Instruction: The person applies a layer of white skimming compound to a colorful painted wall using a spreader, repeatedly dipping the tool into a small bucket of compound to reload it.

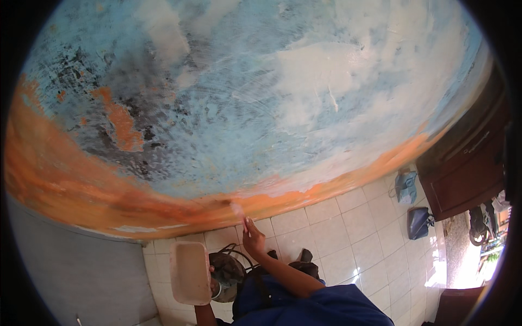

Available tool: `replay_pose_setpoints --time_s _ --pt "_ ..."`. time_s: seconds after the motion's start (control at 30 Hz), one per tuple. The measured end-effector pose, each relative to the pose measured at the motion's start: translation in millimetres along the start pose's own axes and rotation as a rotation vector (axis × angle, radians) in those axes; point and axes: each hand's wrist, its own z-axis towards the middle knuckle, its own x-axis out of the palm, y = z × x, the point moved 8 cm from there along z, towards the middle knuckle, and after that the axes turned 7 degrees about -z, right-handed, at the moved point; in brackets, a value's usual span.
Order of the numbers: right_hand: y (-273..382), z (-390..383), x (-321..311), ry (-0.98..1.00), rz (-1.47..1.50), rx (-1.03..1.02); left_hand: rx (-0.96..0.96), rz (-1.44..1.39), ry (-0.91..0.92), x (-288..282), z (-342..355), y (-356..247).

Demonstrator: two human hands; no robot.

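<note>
Low in front of me, my right hand (254, 239) is closed around the handle of a small tool (237, 211) with a pale, blurred head; whether it is a brush or a putty knife I cannot tell. Its head is at the orange lower band of a wall (228, 119), whose upper part is blue with whitish smears and dark worn patches. My left hand (213, 277), partly hidden, grips the right side of a pale rectangular plastic tray (190, 273). A thin whitish film covers the inside of the tray.
Cream floor tiles (326, 217) run along the wall's foot. A grey surface (70, 261) borders on the left. To the right lie a light blue bag (405, 187) and a dark blue bag (418, 223), near a brown wooden door (467, 163) and a bright doorway.
</note>
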Motion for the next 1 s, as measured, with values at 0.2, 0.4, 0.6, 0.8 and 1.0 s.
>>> replay_pose_setpoints --time_s 0.2,0.4,0.6,0.8,1.0 --pt "-99 21 -102 -0.233 -0.202 0.166 0.004 -0.004 0.020 3 0 -3" --pt "-181 94 -185 -0.502 -0.365 0.493 -0.011 -0.004 0.023 5 5 1" --pt "-184 105 -131 -0.522 -0.386 0.418 -0.053 0.002 0.040 14 20 14" --pt "-98 28 -60 -0.184 -0.164 0.113 -0.040 0.011 0.031 16 16 14" --pt "-179 34 -141 -0.172 -0.462 0.520 -0.015 0.019 0.011 8 0 9"
